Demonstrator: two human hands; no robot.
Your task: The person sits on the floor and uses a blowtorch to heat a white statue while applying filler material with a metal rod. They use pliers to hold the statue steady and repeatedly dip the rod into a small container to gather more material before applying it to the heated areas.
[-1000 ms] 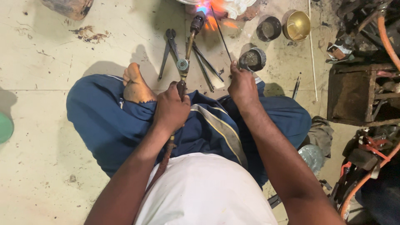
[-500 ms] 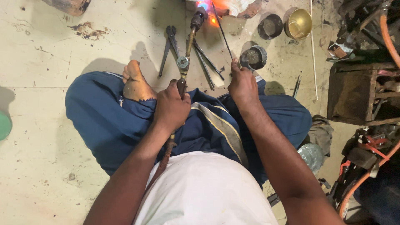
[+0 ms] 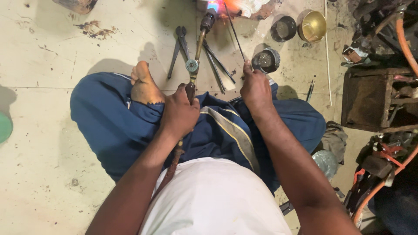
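Observation:
I sit cross-legged on the floor. My left hand grips the handle of a brass gas torch that points away from me. Its flame burns blue and orange at the top edge, against a pale metal workpiece. My right hand pinches a thin dark rod whose far end reaches into the flame. A brown hose runs back from the torch handle under my left forearm.
Pliers and tongs lie on the floor beside the torch. A small dark cup stands by my right hand; another dark cup and a brass bowl beyond. A rusty metal stand and orange hoses crowd the right.
The view has shifted slightly. Both hands keep their grips, and the torch and the rod stay at the flame.

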